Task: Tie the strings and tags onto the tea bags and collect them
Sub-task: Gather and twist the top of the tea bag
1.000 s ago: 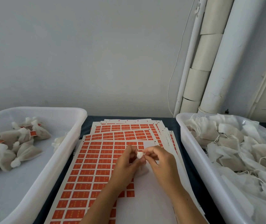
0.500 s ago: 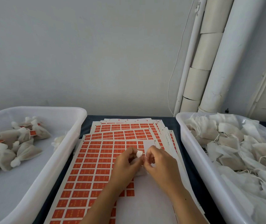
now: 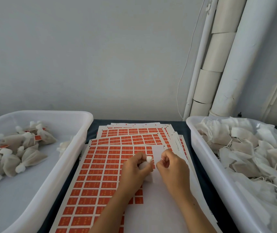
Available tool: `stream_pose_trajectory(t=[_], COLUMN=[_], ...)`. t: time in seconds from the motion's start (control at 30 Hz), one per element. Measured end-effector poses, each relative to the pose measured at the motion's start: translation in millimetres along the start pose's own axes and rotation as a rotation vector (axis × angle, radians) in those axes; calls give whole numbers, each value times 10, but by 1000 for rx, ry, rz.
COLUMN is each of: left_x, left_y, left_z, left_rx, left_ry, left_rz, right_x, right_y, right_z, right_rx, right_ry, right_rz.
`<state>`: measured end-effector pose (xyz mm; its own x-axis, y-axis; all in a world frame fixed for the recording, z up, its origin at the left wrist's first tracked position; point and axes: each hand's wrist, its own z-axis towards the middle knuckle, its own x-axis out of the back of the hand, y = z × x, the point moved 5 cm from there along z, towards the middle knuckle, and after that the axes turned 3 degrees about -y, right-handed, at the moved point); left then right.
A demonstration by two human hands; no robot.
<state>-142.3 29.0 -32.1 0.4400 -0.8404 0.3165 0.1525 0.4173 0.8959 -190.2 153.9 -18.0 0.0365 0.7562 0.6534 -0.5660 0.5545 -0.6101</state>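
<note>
Our left hand (image 3: 137, 167) is closed around 1 tea bag (image 3: 149, 159), above the sheets of orange tags (image 3: 104, 165). Our right hand (image 3: 171, 167) is just beside it, fingers pinched; the string is too thin to see. Finished bags (image 3: 16, 152) lie in the left tray (image 3: 63, 165), untied ones (image 3: 245, 148) in the right tray (image 3: 201, 148).

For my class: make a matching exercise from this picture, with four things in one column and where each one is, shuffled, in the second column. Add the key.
Things
1. Tied tea bags
2. Untied tea bags
3. Orange tag sheets
4. Tea bag being tied

Places
A. Middle of the table, between the tubs
B. Left white tub
C. Held in the left hand, close to the right hand
D. Right white tub

Pairs: 1-B, 2-D, 3-A, 4-C
</note>
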Motion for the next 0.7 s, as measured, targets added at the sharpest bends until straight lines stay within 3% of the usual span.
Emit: stream_pose_trajectory(t=[0.37,0.57,0.7], left_x=[19,74,58], left_y=[-93,-113,-125], left_z=[12,16,18], left_rx=[122,122,144], left_ry=[-19,-13,-12], left_rz=[-64,-113,-105], right_x=[-164,-170,-196], right_y=[222,77,5], right_z=[135,259,263], right_rx=[-86,151,301], right_ry=[-183,-450,-476], right_rz=[151,-303,-467])
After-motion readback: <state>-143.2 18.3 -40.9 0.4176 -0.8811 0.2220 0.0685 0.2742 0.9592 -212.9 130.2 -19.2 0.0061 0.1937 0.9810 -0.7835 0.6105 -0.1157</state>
